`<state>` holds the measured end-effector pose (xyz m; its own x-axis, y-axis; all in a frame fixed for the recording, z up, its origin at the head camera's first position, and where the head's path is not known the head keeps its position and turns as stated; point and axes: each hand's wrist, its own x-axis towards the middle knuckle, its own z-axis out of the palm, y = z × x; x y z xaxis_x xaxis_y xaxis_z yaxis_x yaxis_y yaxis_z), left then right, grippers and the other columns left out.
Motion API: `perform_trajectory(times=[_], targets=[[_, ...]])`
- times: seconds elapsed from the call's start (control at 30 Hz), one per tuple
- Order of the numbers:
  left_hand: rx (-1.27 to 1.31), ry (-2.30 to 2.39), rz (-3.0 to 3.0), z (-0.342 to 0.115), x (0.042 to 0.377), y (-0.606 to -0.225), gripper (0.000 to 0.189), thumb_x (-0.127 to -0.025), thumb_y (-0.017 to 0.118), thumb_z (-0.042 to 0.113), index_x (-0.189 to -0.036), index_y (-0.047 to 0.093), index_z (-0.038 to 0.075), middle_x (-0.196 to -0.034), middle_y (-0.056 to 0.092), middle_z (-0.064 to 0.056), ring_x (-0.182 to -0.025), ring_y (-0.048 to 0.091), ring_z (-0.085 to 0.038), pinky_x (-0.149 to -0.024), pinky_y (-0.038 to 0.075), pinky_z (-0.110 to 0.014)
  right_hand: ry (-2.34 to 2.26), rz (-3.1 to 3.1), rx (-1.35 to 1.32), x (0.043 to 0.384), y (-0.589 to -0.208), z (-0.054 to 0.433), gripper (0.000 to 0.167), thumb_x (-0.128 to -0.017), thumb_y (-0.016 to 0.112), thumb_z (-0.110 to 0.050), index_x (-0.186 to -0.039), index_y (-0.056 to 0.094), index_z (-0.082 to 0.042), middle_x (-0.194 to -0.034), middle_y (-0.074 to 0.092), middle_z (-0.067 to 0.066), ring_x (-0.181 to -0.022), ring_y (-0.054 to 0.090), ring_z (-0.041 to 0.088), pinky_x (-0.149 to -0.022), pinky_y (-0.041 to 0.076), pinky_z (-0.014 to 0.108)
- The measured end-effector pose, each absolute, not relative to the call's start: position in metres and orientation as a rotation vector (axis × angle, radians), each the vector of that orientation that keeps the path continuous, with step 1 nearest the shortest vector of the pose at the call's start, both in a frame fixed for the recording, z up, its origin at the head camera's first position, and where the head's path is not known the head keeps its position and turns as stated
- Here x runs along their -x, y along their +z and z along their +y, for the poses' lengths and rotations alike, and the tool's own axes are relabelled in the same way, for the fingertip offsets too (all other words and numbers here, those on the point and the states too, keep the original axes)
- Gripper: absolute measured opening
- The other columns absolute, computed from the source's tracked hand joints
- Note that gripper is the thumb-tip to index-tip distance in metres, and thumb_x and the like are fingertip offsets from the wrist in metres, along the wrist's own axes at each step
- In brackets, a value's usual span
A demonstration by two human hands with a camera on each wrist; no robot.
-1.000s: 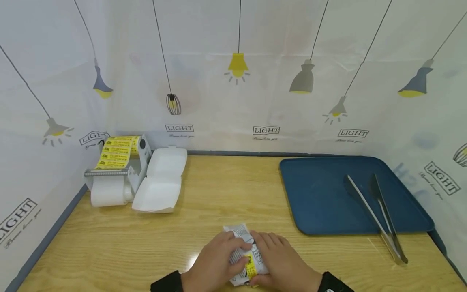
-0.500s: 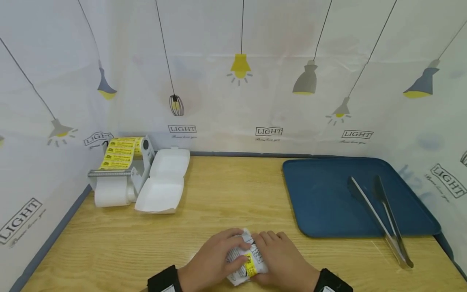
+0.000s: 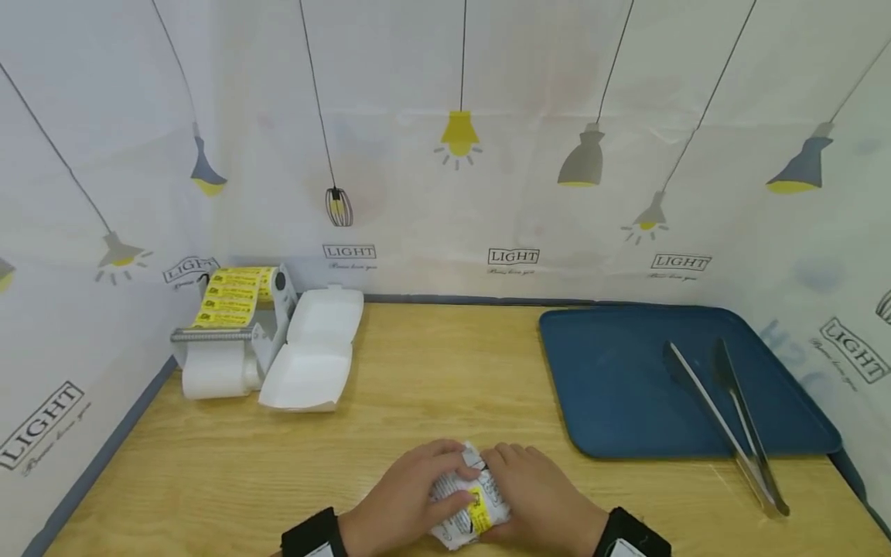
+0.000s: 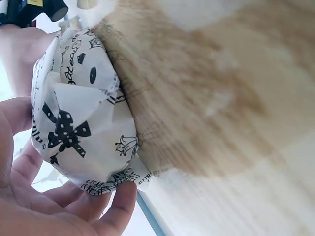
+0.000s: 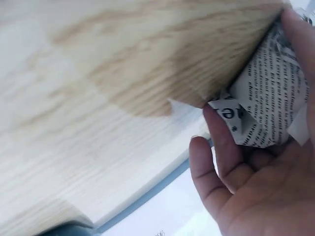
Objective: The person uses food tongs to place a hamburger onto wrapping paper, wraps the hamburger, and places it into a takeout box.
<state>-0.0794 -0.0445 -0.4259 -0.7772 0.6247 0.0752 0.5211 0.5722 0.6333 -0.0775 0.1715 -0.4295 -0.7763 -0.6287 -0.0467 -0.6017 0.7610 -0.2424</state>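
Note:
A small bundle wrapped in white paper [image 3: 455,532] with black print lies low on the wood table in the head view, with a yellow sticker [image 3: 479,510] on its top. My left hand [image 3: 421,489] grips it from the left, thumb and fingers curled over the top. From the right, my right hand [image 3: 543,495] holds the opposite side, fingers at its far end and thumb near the front. The left wrist view shows the wrapper [image 4: 93,113] with bow and lettering prints, bulging and creased. Folded paper corners [image 5: 231,115] stick out by the right fingers in the right wrist view. The wrapped contents are hidden.
A label dispenser [image 3: 267,340] with a roll of yellow stickers stands at the back left. Beside it an open white clamshell box [image 3: 309,375] lies on the table. Metal tongs [image 3: 748,456] rest across a blue tray [image 3: 619,402] at the right. A printed sheet [image 3: 411,193] lines the walls.
The paper that stuck out at the bundle's far end is drawn in and folded narrower. My left fingers have shifted over that end. Tray, tongs, dispenser and box stay put.

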Motion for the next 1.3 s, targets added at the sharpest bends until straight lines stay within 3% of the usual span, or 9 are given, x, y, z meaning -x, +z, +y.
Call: perform_trajectory(times=[0.17, 0.43, 0.97, 1.3], targets=[[-0.986, 1.000, 2.673, -0.043, 0.078, -0.428, 0.026, -0.089, 0.055, 0.045, -0.112, 0.060, 0.032, -0.130, 0.053, 0.001, -0.115, 0.055, -0.019, -0.092, 0.048, -0.038, -0.467, 2.812, 0.976, 0.074, -0.433, 0.178, 0.101, -0.058, 0.052, -0.081, -0.134, 0.041, -0.015, -0.113, 0.052, -0.007, -0.095, 0.048, 0.006, -0.075, 0.046, 0.029], [-0.815, 1.083, 2.631, -0.040, 0.077, -0.424, 0.027, -0.083, 0.064, 0.045, -0.109, 0.059, 0.039, -0.130, 0.050, 0.006, -0.118, 0.047, -0.016, -0.094, 0.045, -0.035, -0.566, 2.811, 0.989, 0.070, -0.437, 0.182, 0.101, -0.062, 0.055, -0.079, -0.138, 0.036, -0.016, -0.116, 0.049, -0.009, -0.096, 0.044, 0.005, -0.076, 0.044, 0.028], [-0.772, 1.183, 2.644, -0.039, 0.075, -0.423, 0.026, -0.080, 0.068, 0.045, -0.104, 0.059, 0.036, -0.132, 0.049, 0.006, -0.119, 0.044, -0.017, -0.093, 0.044, -0.034, -0.505, 2.810, 0.893, 0.069, -0.436, 0.182, 0.110, -0.060, 0.055, -0.080, -0.141, 0.031, -0.011, -0.131, 0.046, -0.001, -0.111, 0.045, 0.014, -0.088, 0.046, 0.042], [-0.734, 1.224, 2.642, -0.039, 0.074, -0.420, 0.025, -0.081, 0.066, 0.046, -0.104, 0.059, 0.037, -0.132, 0.048, 0.007, -0.121, 0.042, -0.017, -0.095, 0.039, -0.045, -0.499, 2.829, 0.890, 0.069, -0.438, 0.184, 0.112, -0.060, 0.054, -0.081, -0.143, 0.029, -0.010, -0.134, 0.044, 0.000, -0.115, 0.043, 0.015, -0.088, 0.043, 0.043]])
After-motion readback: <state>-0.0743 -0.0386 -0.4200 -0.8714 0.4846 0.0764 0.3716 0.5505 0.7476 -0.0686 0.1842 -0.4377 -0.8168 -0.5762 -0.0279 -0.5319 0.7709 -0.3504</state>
